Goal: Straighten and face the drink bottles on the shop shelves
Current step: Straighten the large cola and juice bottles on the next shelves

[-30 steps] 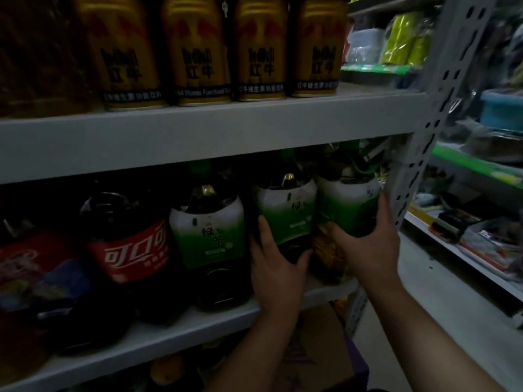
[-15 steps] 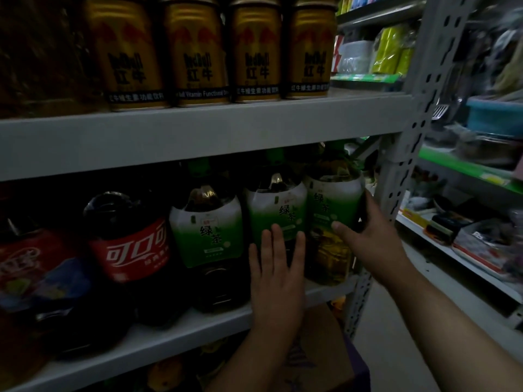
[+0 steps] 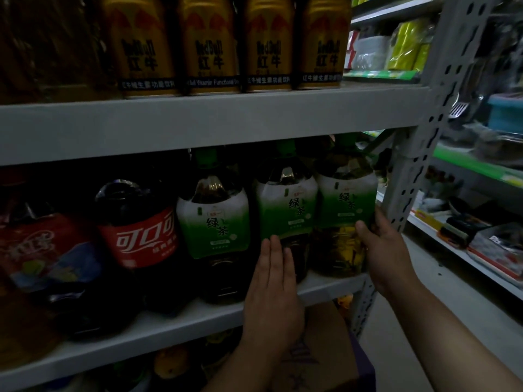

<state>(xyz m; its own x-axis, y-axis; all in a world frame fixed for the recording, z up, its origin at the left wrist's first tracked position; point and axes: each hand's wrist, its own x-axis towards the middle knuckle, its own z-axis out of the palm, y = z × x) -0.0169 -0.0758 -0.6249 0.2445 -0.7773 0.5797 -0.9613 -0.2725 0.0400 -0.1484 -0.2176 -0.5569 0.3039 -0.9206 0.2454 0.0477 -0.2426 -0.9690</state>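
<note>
- Since a second ago, the left hand (image 3: 273,290) went from gripping to lying flat, fingers straight, on the front of the middle green-label plastic tea bottle (image 3: 285,210).
- The right-end green-label tea bottle (image 3: 346,199) had turned, label facing out.
- The right hand (image 3: 387,250) grasped it, thumb across the front.
- Both stood upright, side by side, on the grey metal lower shelf (image 3: 169,335), right of a third tea bottle (image 3: 213,219) and a red-label cola bottle (image 3: 138,236).
- Gold drink cans (image 3: 209,46) lined the shelf above.
</note>
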